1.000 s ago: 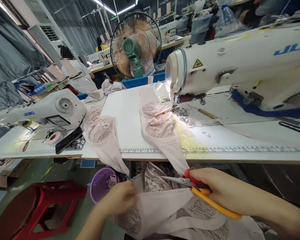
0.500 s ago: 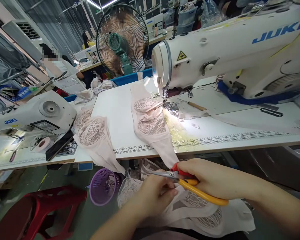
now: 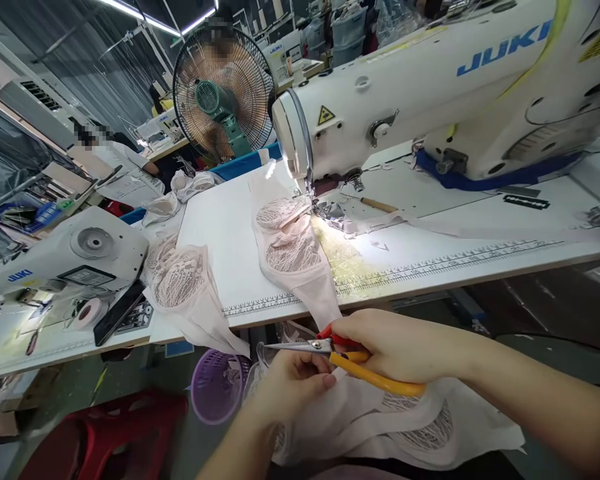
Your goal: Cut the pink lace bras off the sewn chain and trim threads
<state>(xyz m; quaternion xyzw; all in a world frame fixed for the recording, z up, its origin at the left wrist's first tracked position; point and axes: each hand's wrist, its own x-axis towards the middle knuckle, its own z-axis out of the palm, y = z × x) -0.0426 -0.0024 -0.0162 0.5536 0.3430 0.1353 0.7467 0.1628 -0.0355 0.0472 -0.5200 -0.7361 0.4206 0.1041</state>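
Note:
My right hand [image 3: 385,343] holds scissors [image 3: 375,377] with one red and one orange handle; the blades point left above my left hand. The fingers of my left hand [image 3: 295,383] pinch the edge of a pale pink lace bra piece [image 3: 350,407] that lies over my lap. A second bra piece [image 3: 293,247] rests under the needle area of the large white sewing machine [image 3: 370,127], its band hanging over the table edge towards the scissors. Another lace piece [image 3: 180,280] drapes over the edge further left.
A second sewing machine [image 3: 80,247] stands at the left beside a tape roll [image 3: 91,312] and a dark phone [image 3: 117,313]. Below are a purple basket [image 3: 205,393] and a red stool [image 3: 115,427]. Behind stand a fan [image 3: 220,100] and a seated person [image 3: 125,157].
The view has shifted slightly. Both hands and the scissors appear a little further left, and the lap piece is more spread out to the right of my left hand.

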